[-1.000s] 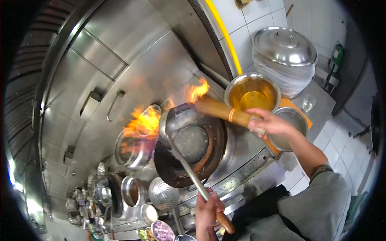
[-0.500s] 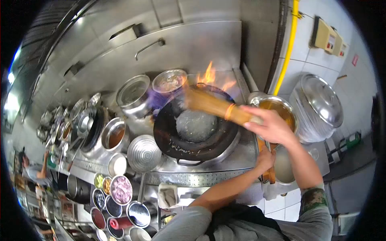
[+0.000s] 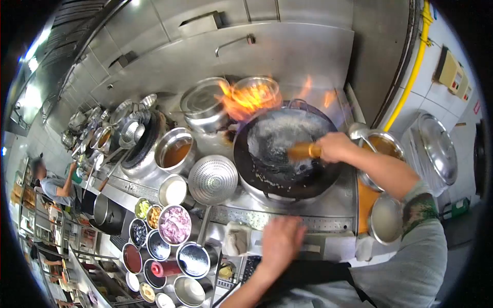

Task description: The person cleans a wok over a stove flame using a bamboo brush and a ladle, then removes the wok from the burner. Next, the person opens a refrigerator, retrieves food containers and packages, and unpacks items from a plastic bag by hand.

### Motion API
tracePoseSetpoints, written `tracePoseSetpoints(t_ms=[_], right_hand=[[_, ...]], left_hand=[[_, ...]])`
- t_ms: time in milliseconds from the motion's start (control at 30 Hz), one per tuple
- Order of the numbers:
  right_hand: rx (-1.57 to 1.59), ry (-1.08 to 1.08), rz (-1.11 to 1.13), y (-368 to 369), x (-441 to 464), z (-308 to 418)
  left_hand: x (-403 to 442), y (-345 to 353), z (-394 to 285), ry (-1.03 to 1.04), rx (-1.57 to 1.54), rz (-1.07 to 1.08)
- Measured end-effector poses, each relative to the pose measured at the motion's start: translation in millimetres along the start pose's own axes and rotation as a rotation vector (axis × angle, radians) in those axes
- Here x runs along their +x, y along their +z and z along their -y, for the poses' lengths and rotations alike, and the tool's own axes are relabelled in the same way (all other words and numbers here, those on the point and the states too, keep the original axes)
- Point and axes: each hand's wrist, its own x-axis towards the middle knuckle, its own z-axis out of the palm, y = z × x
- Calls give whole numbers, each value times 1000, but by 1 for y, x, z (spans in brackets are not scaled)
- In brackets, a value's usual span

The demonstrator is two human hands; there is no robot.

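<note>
A dark wok [image 3: 262, 179] sits over the burner with cloudy water and scattered food bits inside, flames rising behind it. My right hand [image 3: 335, 148] is closed on the end of a bamboo brush [image 3: 304, 151], whose bristles reach into the wok. In front of the stove's perforated edge, my left hand [image 3: 282, 238] hovers near a folded cloth [image 3: 237, 240], its fingers partly blurred and nothing seen in it. The ladle [image 3: 365, 137] rests in the bowl of yellow oil [image 3: 384, 146] right of the wok.
Left of the wok are a perforated strainer [image 3: 212, 179], a pot of brown liquid [image 3: 175, 153] and a lidded pot [image 3: 203, 97]. A bowl of chopped onion [image 3: 174, 224] stands among several containers. Another person [image 3: 54, 185] is at the far left. A large lidded pot [image 3: 434, 149] stands right.
The view has turned right. The brush has moved down into the wok. My left hand held the ladle earlier, then was by the oil bowl; now it is in front of the stove without it.
</note>
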Motion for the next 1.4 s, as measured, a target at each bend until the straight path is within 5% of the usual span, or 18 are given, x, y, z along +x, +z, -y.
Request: tracePoseSetpoints(t_ms=[133,267,400,467,600,667,767,900,1067,1200,1233,1400], right_hand=[[12,149,-204,19,34,36],[-32,-28,-145,5,1,17],[-26,155,-338,40,55,4],[7,78,-409,65,69,19],[63,-136,-208,20,8,21],[154,72,-175,-5,6,16],[272,137,-440,31,61,30],[213,-72,-396,37,20,55],[-9,-210,-173,14,-37,-5],[77,97,-467,39,30,-6],[93,195,-367,40,42,1],[7,-83,-321,27,10,-37]], left_hand=[[40,8,31,83,154,-185],[44,40,55,55,221,-64],[39,58,47,119,172,-60],[37,78,60,119,164,-22],[38,74,47,47,241,-72],[36,62,39,46,232,-147],[35,67,39,52,229,-137],[39,71,43,34,202,-120],[41,70,43,-14,203,-124],[45,78,44,24,182,-132],[45,74,39,7,134,-145],[49,68,31,8,224,-91]])
